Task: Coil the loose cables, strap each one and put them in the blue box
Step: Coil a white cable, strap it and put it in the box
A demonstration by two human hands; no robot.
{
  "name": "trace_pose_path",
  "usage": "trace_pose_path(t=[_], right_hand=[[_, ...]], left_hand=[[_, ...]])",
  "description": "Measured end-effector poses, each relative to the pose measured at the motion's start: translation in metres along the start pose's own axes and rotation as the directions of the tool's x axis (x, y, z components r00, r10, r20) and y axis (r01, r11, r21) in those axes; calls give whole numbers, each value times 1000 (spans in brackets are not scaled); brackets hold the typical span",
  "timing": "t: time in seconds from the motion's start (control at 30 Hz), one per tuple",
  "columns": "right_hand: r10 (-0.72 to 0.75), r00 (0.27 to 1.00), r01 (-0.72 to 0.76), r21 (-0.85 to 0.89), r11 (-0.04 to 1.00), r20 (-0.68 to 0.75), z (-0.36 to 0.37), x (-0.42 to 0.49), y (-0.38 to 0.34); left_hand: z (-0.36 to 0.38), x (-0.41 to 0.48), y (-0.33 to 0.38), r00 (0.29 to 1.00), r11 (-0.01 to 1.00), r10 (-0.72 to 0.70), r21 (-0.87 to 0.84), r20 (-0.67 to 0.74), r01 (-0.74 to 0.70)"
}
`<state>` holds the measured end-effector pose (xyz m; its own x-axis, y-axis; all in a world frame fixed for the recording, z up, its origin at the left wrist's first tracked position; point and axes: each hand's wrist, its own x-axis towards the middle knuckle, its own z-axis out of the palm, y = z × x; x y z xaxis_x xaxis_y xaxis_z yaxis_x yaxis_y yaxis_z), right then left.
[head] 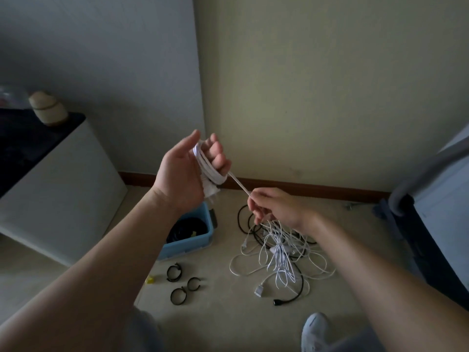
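My left hand (186, 171) is raised with a white cable (206, 165) wound in several loops around its curled fingers; the cable's plug hangs below the palm. A taut stretch of the same cable runs down to my right hand (276, 208), which pinches it. Below my right hand a tangled pile of white and black cables (279, 255) lies on the floor. The blue box (189, 243) stands on the floor under my left wrist, with coiled black cable inside. Three black straps (181, 283) lie in front of the box.
A white cabinet (63, 189) with a dark top stands at the left, close to the box. Walls meet in a corner behind. A dark piece of furniture (431, 224) fills the right edge. A small yellow object (150, 279) lies near the straps. My shoe (316, 331) shows at the bottom.
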<state>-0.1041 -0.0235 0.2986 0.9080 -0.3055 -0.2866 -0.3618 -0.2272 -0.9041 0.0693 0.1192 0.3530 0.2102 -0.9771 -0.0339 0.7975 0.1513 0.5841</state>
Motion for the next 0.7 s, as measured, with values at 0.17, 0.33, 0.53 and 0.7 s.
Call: trace_pose_path(t=[0.17,0.33,0.53,0.7], right_hand=[[68,991,-66,-17,998,115,7,1,-4],[130,992,-127,-134,983,11,10,1,3],[-6,1000,6,8,1000,4,9,-4,-8],[-178,979,187,87,979,-99,6,-11,-30]], left_hand=[[-1,2,3,971,990,130,-21,-203,-137],[-7,-3,24,915,956,274,-21,-296,-293],[-13,1,27,890,937,338,199,-306,-287],[-14,9,22,857,888,387,387,-340,-247]])
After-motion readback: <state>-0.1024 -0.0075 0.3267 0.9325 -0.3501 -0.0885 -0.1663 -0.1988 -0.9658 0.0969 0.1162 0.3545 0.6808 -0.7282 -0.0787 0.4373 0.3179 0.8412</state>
